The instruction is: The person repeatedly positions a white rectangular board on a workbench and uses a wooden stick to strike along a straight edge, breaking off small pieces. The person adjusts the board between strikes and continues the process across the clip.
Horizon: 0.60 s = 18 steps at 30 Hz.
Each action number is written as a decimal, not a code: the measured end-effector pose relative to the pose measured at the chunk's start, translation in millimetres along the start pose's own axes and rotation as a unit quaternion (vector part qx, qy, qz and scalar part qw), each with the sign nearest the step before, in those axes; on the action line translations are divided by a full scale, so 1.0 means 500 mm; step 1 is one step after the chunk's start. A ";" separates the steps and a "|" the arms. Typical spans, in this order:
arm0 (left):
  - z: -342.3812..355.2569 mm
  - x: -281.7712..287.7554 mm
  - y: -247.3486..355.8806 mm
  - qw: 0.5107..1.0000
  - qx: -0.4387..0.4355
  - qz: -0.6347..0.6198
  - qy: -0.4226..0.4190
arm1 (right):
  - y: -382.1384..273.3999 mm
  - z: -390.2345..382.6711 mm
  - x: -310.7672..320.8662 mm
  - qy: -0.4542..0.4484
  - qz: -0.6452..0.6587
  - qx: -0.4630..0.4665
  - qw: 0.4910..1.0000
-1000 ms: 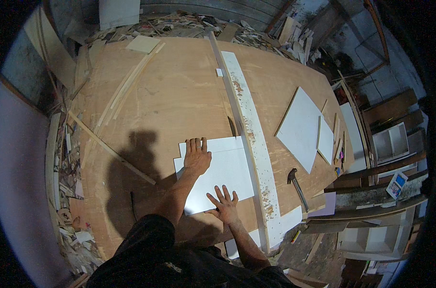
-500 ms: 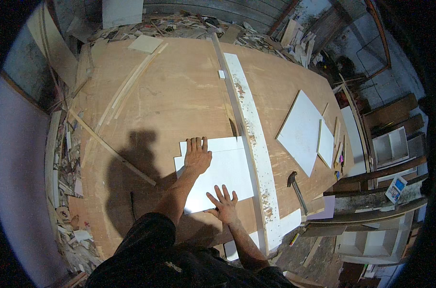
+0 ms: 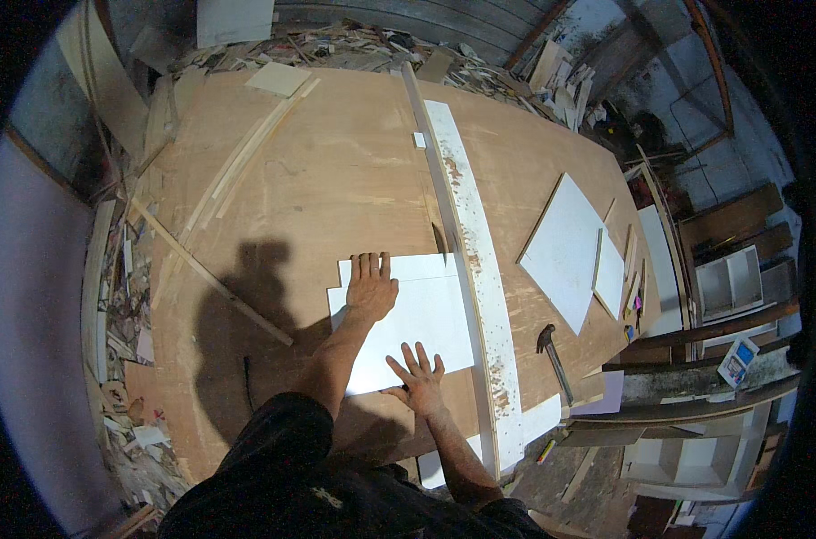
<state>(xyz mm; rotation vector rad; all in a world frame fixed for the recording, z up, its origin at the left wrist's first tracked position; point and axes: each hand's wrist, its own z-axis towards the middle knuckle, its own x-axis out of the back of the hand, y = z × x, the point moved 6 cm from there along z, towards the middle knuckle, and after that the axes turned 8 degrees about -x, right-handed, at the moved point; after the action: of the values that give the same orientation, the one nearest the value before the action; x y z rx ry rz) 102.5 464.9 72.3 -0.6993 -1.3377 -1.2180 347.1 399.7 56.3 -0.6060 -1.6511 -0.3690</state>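
My left hand (image 3: 370, 292) lies flat, fingers outstretched, on the upper part of a white board (image 3: 399, 319). My right hand (image 3: 421, 384) presses on the board's near edge with spread fingers. The board's right side lies along a long straight fence (image 3: 453, 225) faced with a stained white strip. At the board's far edge, left of this fence, a dark saw blade (image 3: 439, 241) sticks up through the plywood tabletop (image 3: 318, 162), where a thin line crosses the board. A small white block (image 3: 419, 140) sits near the fence's far part.
Right of the fence lie loose white panels (image 3: 561, 251) and a hammer (image 3: 554, 359). Thin wooden strips (image 3: 246, 153) lie on the left. Offcuts (image 3: 363, 40) are heaped beyond and beside the table. White shelf units (image 3: 731, 278) stand at the far right.
The white board and both my hands have crept slightly forward relative to the table, so the board's far edge reaches a little further into the blade.
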 end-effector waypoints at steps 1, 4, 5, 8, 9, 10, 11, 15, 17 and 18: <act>0.001 0.000 0.000 1.000 0.000 -0.001 0.003 | -0.001 0.001 0.004 0.012 0.007 0.004 1.000; 0.003 -0.002 -0.002 1.000 0.002 -0.007 -0.005 | 0.000 0.004 0.006 0.012 0.010 0.006 1.000; 0.003 -0.001 -0.002 1.000 0.002 -0.011 -0.003 | -0.004 0.003 0.016 0.044 0.022 0.022 0.999; 0.005 0.003 -0.003 1.000 0.002 -0.010 0.002 | -0.004 0.006 0.018 0.034 0.027 0.017 0.999; 0.007 0.004 -0.003 1.000 0.003 -0.010 0.004 | -0.004 0.007 0.020 0.034 0.033 0.017 0.999; 0.008 0.004 -0.003 1.000 0.006 -0.011 -0.002 | -0.001 0.010 0.013 0.002 0.021 0.001 1.000; 0.009 0.005 -0.003 1.000 0.007 -0.006 -0.001 | -0.004 0.011 0.022 0.031 0.037 0.016 0.999; 0.016 0.006 -0.003 1.000 0.010 0.003 0.000 | -0.005 0.019 0.024 0.032 0.026 0.018 0.999; 0.019 0.007 -0.003 1.000 0.008 0.010 0.002 | -0.004 0.022 0.024 0.038 0.027 0.019 0.999; 0.020 0.007 -0.003 1.000 0.008 0.018 0.000 | -0.005 0.022 0.024 0.041 0.030 0.021 0.998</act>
<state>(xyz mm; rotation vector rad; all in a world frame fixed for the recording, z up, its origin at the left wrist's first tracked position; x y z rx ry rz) 97.4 472.9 76.9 -0.7088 -1.3284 -1.1767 335.8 406.1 66.6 -0.6012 -1.5553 -0.3102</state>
